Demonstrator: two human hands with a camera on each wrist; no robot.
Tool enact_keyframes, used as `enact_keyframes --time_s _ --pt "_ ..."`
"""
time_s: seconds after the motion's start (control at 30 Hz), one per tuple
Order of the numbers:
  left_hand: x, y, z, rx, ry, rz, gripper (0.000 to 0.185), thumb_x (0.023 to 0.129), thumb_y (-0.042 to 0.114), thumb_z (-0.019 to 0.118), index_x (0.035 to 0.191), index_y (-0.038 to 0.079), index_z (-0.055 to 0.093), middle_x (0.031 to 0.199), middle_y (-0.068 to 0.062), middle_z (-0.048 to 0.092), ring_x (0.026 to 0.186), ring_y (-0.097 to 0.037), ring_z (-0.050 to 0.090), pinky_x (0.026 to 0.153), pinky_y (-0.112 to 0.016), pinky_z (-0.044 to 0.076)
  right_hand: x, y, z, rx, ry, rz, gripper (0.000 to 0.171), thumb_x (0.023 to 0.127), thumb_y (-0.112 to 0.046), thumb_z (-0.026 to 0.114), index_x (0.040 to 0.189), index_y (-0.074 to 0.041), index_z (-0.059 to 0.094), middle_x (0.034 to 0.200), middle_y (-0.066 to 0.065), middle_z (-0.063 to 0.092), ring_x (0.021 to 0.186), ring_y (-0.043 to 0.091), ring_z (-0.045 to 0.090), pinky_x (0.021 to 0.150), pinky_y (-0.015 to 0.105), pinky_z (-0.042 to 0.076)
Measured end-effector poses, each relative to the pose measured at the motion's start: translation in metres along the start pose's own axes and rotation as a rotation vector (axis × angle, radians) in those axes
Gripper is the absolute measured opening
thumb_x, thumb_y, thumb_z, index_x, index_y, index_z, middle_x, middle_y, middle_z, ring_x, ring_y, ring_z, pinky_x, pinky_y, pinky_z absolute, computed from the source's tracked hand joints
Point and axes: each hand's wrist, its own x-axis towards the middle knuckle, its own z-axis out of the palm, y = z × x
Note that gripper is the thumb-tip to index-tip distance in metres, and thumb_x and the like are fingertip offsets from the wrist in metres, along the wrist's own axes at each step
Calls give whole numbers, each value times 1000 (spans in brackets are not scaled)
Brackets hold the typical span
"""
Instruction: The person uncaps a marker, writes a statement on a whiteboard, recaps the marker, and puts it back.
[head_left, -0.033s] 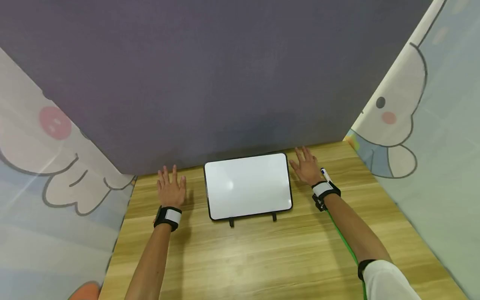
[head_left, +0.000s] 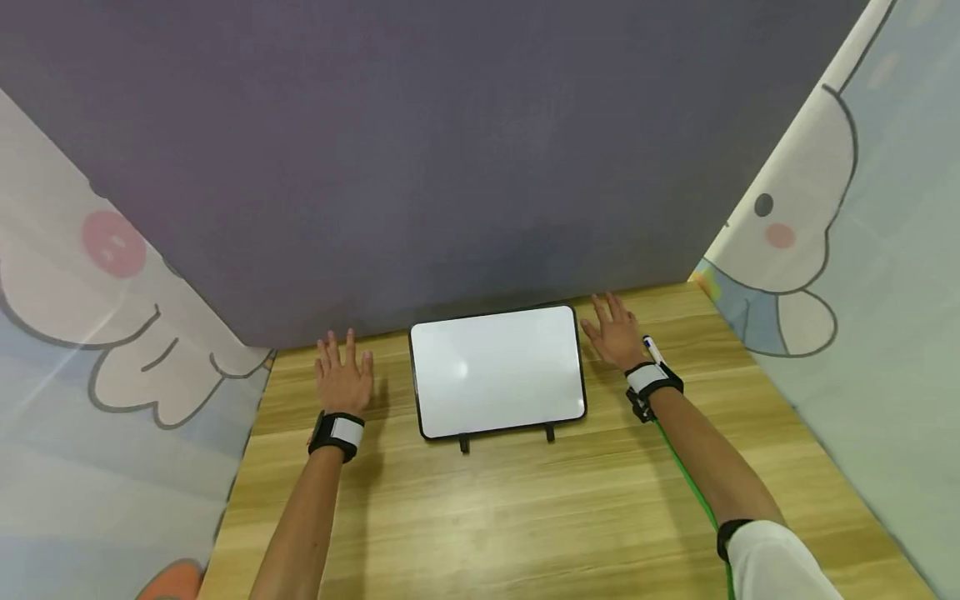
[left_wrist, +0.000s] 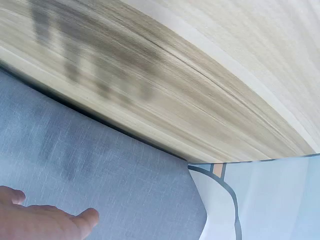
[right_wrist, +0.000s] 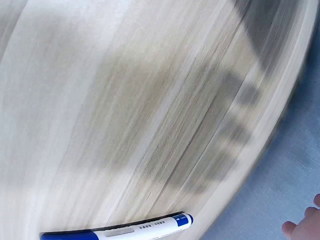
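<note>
Lying blank between the hands: black-framed whiteboard [head_left: 498, 371]. Lying beside the right hand [head_left: 613, 333]: blue-capped marker [right_wrist: 120, 231].

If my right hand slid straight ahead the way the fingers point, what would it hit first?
Most likely the grey backdrop at the far edge of the wooden table. The right hand lies flat, fingers pointing away, with only bare wood ahead; the whiteboard sits to its left, the marker beside the wrist.

We see the marker [head_left: 651, 349] only in part in the head view, its lower length hidden behind the right hand [head_left: 615, 333]. Both wrist views are smeared on the wood, and each cuts its hand down to a few fingertips [right_wrist: 300, 227].
</note>
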Motion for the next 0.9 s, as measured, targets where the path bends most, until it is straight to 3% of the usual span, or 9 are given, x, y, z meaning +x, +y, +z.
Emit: enact_keyframes --time_s 0.4,0.67,0.9 --pt "6 8 0 -47 77 24 61 100 47 22 151 14 13 156 -23 4 144 -41 -2 114 -58 5 8 7 -16 12 70 -18 60 100 -36 35 148 -3 20 151 27 17 141 42 11 109 62 16" --pt "4 22 11 -207 254 91 56 96 33 46 143 4 33 143 -31 29 136 -46 21 110 -60 15 3 30 -25 23 107 -3 59 99 -34 37 146 0 23 148 30 21 138 46 15 107 63 16" --pt "-13 30 23 -265 277 152 51 93 28 51 133 -3 42 130 -31 41 120 -46 38 101 -59 27 -17 58 -27 54 132 5 58 98 -29 41 143 4 26 142 36 24 132 53 19 105 65 16"
